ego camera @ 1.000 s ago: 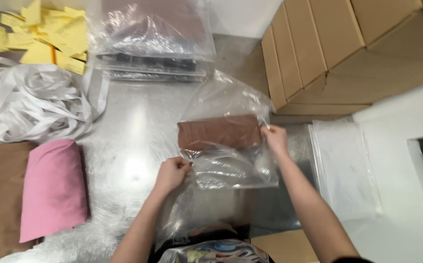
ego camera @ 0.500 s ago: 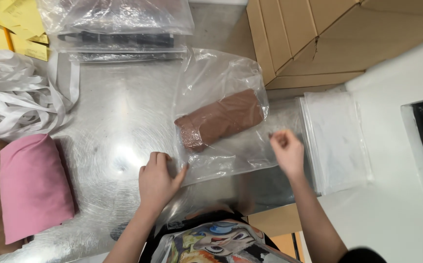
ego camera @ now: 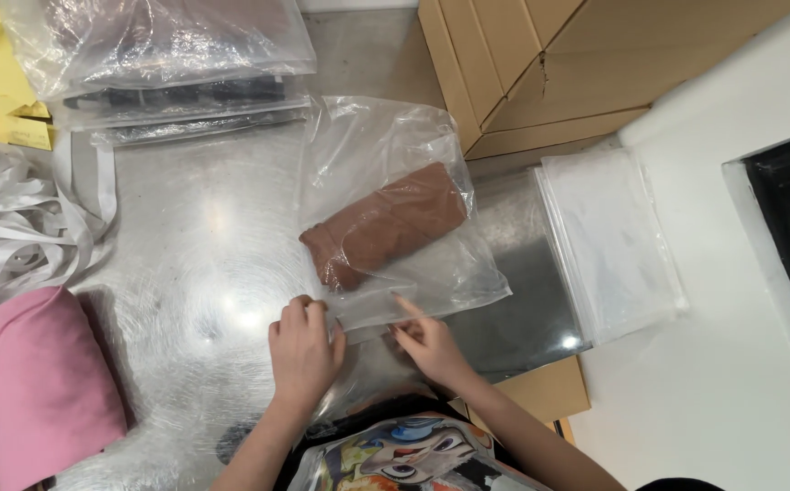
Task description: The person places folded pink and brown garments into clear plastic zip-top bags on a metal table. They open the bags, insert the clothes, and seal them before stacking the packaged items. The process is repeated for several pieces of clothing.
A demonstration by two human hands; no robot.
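folded brown cloth [ego camera: 386,225] inside clear bag [ego camera: 386,155].

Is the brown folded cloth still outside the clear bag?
No, the brown cloth lies inside the clear bag, whose near edge both hands press.

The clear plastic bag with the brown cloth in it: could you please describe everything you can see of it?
The clear plastic bag is thin, glossy and wrinkled, lying flat on the shiny metal table. A folded brown cloth lies slantwise inside. The left hand and right hand press its near edge.
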